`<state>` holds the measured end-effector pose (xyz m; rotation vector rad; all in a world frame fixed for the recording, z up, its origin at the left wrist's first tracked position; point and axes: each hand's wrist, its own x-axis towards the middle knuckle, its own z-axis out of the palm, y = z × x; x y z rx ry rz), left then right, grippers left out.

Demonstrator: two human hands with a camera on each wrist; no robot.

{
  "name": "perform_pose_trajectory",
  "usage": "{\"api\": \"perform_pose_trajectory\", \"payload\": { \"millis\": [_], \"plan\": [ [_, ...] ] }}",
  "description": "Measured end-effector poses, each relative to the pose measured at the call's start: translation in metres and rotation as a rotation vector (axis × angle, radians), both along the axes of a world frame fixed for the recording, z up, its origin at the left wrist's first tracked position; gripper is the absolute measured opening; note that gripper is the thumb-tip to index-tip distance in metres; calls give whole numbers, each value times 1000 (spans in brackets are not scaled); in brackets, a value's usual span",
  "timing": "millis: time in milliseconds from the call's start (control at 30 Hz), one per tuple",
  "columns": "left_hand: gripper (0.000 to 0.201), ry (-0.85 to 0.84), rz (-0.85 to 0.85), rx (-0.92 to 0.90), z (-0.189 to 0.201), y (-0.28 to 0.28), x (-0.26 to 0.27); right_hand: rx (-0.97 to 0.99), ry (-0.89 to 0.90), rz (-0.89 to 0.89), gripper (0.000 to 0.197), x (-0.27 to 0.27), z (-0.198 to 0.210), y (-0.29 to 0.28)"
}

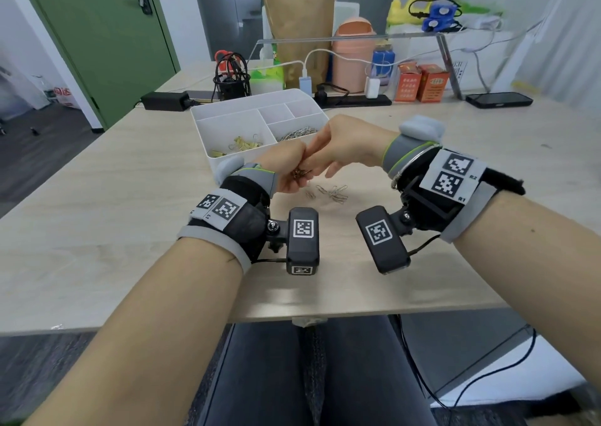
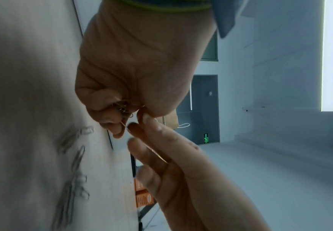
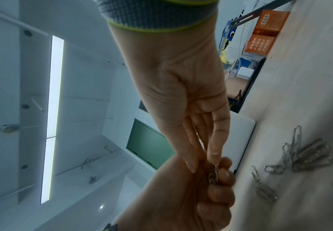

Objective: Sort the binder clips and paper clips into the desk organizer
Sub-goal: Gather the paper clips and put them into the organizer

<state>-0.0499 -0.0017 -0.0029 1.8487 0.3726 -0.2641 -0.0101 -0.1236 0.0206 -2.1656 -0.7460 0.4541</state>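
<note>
Metal paper clips (image 1: pixel 300 173) in left grip (image 1: pixel 286 172), right grip (image 1: pixel 344 143) pinching

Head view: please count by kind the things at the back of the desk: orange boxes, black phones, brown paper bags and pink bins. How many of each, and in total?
orange boxes: 2
black phone: 1
brown paper bag: 1
pink bin: 1
Total: 5
</note>
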Motion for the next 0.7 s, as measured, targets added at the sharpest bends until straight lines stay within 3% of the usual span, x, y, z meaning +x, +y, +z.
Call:
{"api": "perform_pose_trajectory", "payload": {
  "millis": [133,300,367,533,700],
  "plan": [
    [36,89,40,93,-3,16,0,1,-61,-8,23,6,-1,1],
    [36,117,94,151,-9,30,-1,-445,-246,133,32,12,-15,13],
    [35,128,95,152,-11,32,-1,-531,-247,200,33,8,-19,16],
    [37,161,50,137,-12,27,-1,-563,-204,181,29,14,-18,0],
    [38,197,33,107,-10,26,-2,-444,-135,157,34,10,-19,-15]
  ]
}}
